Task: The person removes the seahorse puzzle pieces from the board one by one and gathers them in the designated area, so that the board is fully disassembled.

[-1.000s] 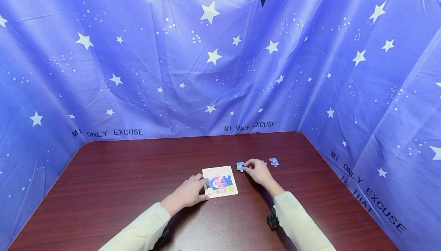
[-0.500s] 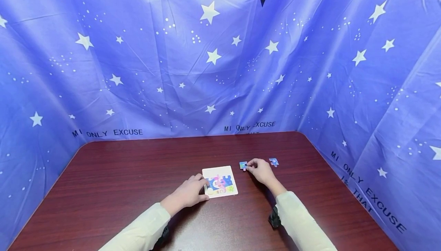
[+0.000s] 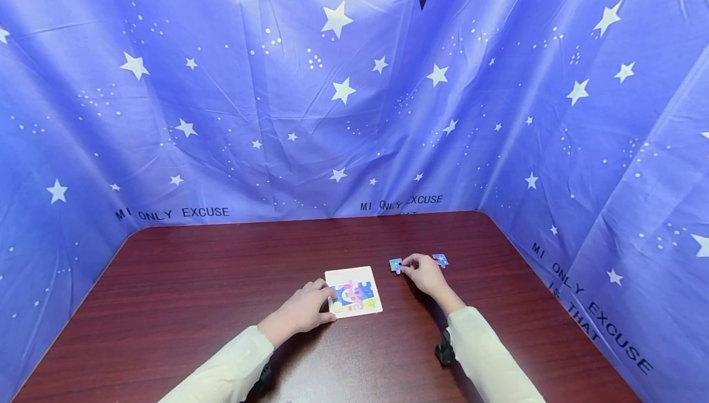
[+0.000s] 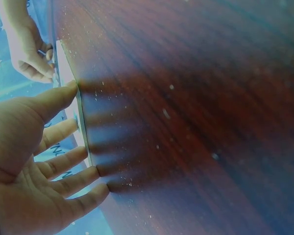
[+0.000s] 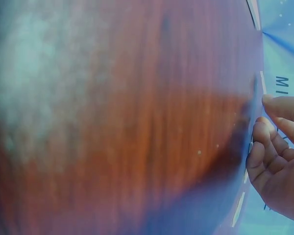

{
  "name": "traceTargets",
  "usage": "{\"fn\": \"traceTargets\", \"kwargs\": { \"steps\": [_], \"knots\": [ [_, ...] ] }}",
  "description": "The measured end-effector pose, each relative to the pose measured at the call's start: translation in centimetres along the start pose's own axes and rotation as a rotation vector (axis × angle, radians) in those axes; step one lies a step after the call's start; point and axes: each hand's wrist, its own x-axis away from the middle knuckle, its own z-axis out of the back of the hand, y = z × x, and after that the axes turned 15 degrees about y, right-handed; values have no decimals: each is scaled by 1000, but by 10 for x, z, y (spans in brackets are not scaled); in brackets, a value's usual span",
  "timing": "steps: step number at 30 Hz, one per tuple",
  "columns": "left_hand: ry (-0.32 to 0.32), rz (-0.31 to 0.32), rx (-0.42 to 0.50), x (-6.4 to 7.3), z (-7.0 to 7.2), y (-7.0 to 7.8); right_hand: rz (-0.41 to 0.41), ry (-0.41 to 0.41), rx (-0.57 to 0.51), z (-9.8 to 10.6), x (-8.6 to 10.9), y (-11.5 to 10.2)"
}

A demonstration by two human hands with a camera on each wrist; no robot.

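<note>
The left hand (image 3: 301, 308) covered part of the puzzle board's (image 3: 350, 276) left edge, and, right of the board, the right hand (image 3: 425, 274) hid one end of a jigsaw piece (image 3: 394, 265).

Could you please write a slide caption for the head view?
Left hand touches a partly filled puzzle tray while the right hand pinches a loose puzzle piece.

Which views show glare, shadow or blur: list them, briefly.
Head view: the jigsaw board fairly clear, soft sheen on the wood-grain table in front of it; left wrist view: dark shadow streaks running from the fingertips of the left hand, bluish cast between; right wrist view: pale glare upper left, grain smeared, dark shadow beside the right hand.
</note>
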Motion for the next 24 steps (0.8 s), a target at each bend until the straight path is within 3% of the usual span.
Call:
{"fn": "traceTargets", "kwargs": {
  "steps": [24],
  "knots": [
    [-6,5,8,0,1,1,-13,-14,4,2,-3,10]
  ]
}}
